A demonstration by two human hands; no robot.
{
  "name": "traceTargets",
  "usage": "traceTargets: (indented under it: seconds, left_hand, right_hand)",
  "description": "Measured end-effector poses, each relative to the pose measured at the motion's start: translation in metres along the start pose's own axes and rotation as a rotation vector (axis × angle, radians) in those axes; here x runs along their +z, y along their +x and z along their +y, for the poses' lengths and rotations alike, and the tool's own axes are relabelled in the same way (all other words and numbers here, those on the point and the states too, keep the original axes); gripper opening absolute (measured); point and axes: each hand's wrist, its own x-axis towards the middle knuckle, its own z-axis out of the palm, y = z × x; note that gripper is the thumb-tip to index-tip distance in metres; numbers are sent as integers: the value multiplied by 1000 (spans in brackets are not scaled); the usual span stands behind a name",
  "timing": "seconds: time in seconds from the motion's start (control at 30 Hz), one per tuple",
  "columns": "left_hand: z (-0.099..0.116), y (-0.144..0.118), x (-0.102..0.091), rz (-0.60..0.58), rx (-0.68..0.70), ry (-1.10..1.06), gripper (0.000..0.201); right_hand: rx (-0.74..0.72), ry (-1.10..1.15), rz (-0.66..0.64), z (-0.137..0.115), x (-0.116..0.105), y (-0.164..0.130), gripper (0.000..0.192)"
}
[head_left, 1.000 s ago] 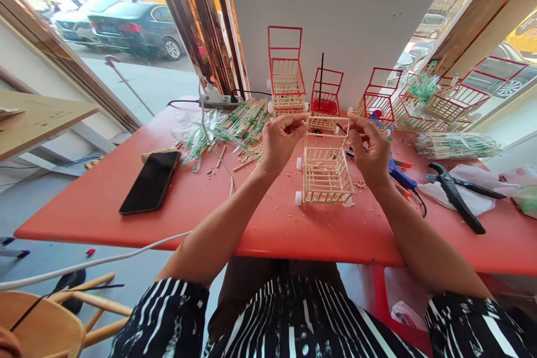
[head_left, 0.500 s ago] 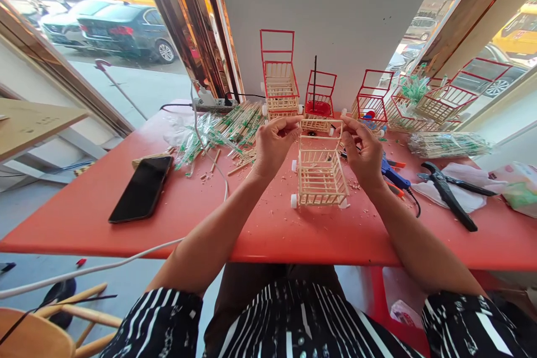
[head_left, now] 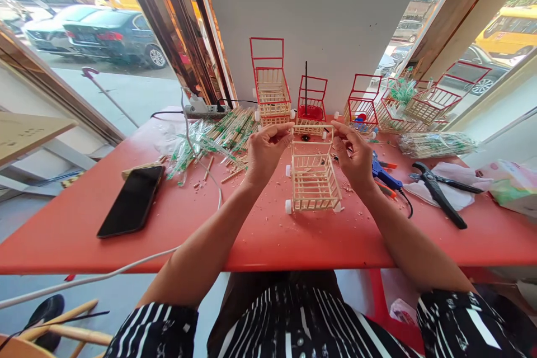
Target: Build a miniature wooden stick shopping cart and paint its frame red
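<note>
A small model shopping cart, built of pale wooden sticks with white wheels, stands on the red table in front of me. Its upright handle frame rises at the far end. My left hand pinches the top left corner of that frame between thumb and fingers. At the opposite corner, my right hand has its fingers closed on the frame's right side. Crumbs of wood lie around the cart.
Red-trimmed stick carts line the back. Bagged sticks and a black phone lie left. A blue glue gun, black-handled pliers and another stick bundle are right. A white cable crosses the front left.
The whole view has shifted slightly, so the scene sits a little further left and lower. Both hands keep their hold on the cart's handle frame, and the cart stays in place.
</note>
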Motion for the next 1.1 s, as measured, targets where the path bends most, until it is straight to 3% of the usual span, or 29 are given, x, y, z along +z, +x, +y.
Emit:
traceTargets:
  seconds: [1.1]
  left_hand:
    - [4, -3, 1, -15, 12, 45, 23]
  right_hand:
    - [7, 10, 4, 7, -1, 2, 35]
